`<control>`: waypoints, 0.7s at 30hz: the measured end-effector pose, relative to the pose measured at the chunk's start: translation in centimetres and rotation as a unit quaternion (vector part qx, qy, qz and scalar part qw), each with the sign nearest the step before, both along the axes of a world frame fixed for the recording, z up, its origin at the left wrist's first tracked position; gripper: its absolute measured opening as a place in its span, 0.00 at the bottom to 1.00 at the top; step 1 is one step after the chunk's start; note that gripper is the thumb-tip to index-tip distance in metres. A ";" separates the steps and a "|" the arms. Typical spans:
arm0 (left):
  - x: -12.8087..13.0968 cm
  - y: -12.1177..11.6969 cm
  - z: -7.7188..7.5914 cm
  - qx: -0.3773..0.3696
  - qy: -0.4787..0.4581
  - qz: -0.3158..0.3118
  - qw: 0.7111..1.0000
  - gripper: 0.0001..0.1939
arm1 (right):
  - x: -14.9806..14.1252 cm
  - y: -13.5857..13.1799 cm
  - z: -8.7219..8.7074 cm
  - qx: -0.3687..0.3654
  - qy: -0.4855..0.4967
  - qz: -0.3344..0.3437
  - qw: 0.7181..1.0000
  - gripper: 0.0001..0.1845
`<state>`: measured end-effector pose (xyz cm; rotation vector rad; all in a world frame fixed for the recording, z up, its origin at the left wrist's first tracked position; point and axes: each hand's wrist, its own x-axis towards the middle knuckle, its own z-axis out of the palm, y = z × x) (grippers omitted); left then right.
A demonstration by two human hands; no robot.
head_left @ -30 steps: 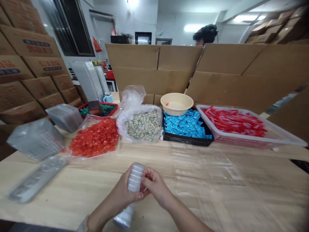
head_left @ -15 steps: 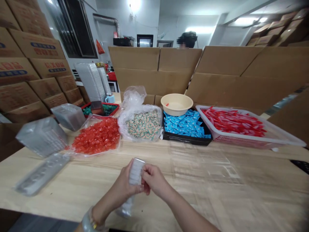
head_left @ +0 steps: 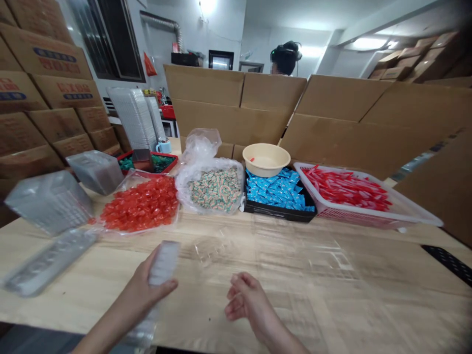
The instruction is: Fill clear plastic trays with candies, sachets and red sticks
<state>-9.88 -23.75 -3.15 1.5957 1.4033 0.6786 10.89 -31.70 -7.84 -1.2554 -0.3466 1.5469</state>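
My left hand (head_left: 145,282) grips a narrow stack of clear plastic trays (head_left: 164,263), its thumb along the near side. The stack's lower end runs down behind my wrist towards the table's front edge. My right hand (head_left: 245,300) is apart from the stack, above the table, with its fingers loosely curled and nothing visible in them. Between and beyond my hands lies a thin see-through plastic tray (head_left: 212,248), faint against the wood. Further right, more clear trays (head_left: 328,260) lie flat on the tabletop, their outlines hard to make out.
Along the back stand red-wrapped pieces (head_left: 142,204), a bag of small green-and-tan packets (head_left: 216,189), blue packets (head_left: 276,191) under a cream bowl (head_left: 266,160), and a white basket (head_left: 416,209) of red sticks. Tray stacks (head_left: 51,201) stand left. A person (head_left: 284,59) is behind the cardboard.
My hands have parted: the left has moved left with the tray stack, the right has come off it and moved slightly right. A clear tray now shows on the table between them.
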 end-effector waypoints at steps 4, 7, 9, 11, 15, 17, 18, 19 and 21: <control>2.1 -2.7 -0.4 -0.025 -0.139 -0.135 0.981 0.45 | -4.0 1.2 2.6 0.145 0.047 0.087 0.985 0.22; 3.2 -3.5 -0.7 -0.074 -0.237 -0.193 0.949 0.41 | -4.9 1.9 2.4 0.153 0.106 0.095 0.978 0.21; 3.3 -3.6 -1.0 -0.098 -0.261 -0.195 0.940 0.40 | -4.7 1.9 1.8 0.151 0.127 0.097 0.976 0.20; 3.1 -3.6 -1.3 -0.114 -0.257 -0.185 0.942 0.41 | -4.5 1.7 1.5 0.147 0.102 0.109 0.978 0.19; 2.3 -4.4 -1.2 -0.076 -0.189 -0.119 0.972 0.47 | -5.2 1.6 2.5 0.140 -0.090 0.127 0.978 0.20; 1.2 -4.6 -0.3 -0.053 -0.173 -0.093 0.979 0.46 | -5.9 2.0 3.6 0.144 -0.136 0.142 0.970 0.21; 0.2 -4.5 0.4 -0.041 -0.167 -0.074 0.982 0.44 | -6.1 2.2 4.1 0.149 -0.133 0.141 0.970 0.22; -1.2 -4.2 1.3 -0.029 -0.157 -0.043 0.986 0.41 | -6.1 2.4 4.7 0.156 -0.121 0.130 0.972 0.21; -5.7 -3.1 3.5 0.010 -0.095 0.062 0.993 0.37 | -5.6 2.3 5.4 0.170 -0.080 0.083 0.979 0.19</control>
